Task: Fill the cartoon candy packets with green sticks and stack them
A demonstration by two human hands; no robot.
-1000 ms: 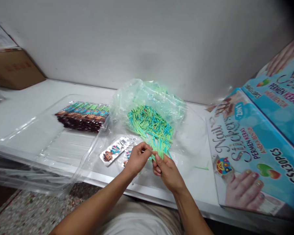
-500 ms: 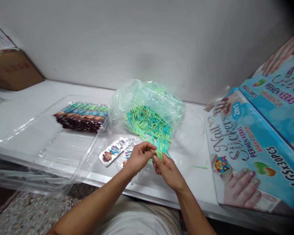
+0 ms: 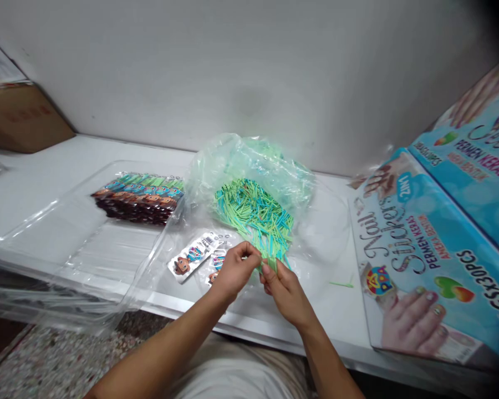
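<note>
My right hand is closed around a small bunch of thin green sticks, thumb on top. Fingers pinched, my left hand meets the left side of that bunch; what sits between its fingertips is too small to make out. Just beyond both hands, a heap of thin green and blue sticks spills from the mouth of a clear plastic bag. Left of my left hand lie a flat printed packet with a cartoon figure and a second such packet, partly covered by the hand.
At left, a clear plastic tray holds a stack of dark printed packets. Large blue printed boxes stand at right. One loose green stick lies on the white table. A cardboard box is far left, a wall behind.
Both hands stay at nearly the same spot. My left fingertips have drawn slightly left, off the top of the green bunch in my right hand.
</note>
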